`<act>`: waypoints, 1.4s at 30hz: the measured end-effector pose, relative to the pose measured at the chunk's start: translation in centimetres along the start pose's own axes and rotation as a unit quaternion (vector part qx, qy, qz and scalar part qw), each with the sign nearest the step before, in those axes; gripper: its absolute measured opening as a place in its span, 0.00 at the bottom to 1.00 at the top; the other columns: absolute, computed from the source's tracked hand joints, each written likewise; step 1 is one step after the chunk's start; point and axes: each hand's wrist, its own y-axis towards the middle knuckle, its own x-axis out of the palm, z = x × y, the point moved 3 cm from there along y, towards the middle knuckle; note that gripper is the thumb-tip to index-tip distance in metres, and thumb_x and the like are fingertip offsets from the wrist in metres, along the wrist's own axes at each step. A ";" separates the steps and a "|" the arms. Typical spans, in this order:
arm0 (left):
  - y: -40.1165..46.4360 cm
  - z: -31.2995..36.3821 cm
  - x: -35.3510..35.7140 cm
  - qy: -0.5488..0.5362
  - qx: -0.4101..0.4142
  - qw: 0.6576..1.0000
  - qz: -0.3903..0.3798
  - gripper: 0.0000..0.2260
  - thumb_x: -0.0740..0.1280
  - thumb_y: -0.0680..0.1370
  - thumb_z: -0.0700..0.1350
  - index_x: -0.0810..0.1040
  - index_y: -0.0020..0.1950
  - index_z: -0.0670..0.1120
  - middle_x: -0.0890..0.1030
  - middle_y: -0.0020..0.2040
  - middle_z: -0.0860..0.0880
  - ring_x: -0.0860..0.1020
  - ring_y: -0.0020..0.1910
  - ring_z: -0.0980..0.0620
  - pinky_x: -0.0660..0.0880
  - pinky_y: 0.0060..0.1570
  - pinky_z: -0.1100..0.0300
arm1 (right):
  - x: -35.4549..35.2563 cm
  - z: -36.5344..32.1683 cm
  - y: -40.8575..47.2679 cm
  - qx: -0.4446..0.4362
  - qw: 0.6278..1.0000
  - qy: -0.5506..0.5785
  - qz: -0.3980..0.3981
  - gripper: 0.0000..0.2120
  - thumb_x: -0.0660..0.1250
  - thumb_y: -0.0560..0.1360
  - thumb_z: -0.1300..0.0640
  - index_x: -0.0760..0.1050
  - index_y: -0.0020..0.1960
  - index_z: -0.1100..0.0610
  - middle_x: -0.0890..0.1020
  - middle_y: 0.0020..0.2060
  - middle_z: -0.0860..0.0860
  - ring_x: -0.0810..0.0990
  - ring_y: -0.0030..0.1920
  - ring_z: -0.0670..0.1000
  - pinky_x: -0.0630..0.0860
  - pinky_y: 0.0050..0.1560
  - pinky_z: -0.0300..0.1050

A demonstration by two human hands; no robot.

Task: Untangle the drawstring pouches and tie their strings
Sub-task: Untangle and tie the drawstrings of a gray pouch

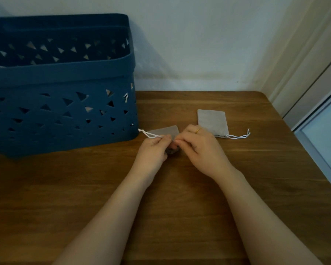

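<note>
Pouches: 2 grey drawstring ones visible, both on the desk. 1 pouch (pixel 212 122) lies flat toward the desk's right edge, apart from the hands, white strings (pixel 239 136) trailing out of its gathered mouth toward the right edge. It is already separated, so untangling looks done for this one. Can't tell if its strings carry a knot; they look like loose ends lying side by side, too small to be sure.

Second pouch (pixel 165 131) sits mid-desk, just beside the blue basket (pixel 61 111), mostly hidden behind the hands. Its white string (pixel 148 134) runs out to the left, ending in a small knot or tip near the basket's lower corner.

Left hand (pixel 153 150): fingers curled, pinching that string close to the pouch mouth. Right hand (pixel 201 148), gold ring on 1 finger: fingers curled in toward the same spot, tips meeting the left hand's at the pouch mouth; looks like a pinch on the pouch edge or the other string, exact contact hidden.

Judgement: mid-task, working pouch 2. Tie on it not yet finished, likely cinching or starting the knot. Left: finish this tie, and check or tie pouch 1. Basket interior not visible from here, so more pouches inside can't be ruled out.
</note>
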 end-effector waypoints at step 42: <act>0.0 0.3 -0.6 0.246 0.275 0.926 0.080 0.07 0.69 0.75 0.43 0.73 0.46 0.52 0.76 0.41 0.56 0.75 0.41 0.62 0.71 0.36 0.71 | 1.1 0.6 -0.3 0.276 0.893 0.345 -0.083 0.09 0.64 0.77 0.58 0.73 0.57 0.52 0.82 0.40 0.49 0.79 0.30 0.45 0.72 0.30 0.36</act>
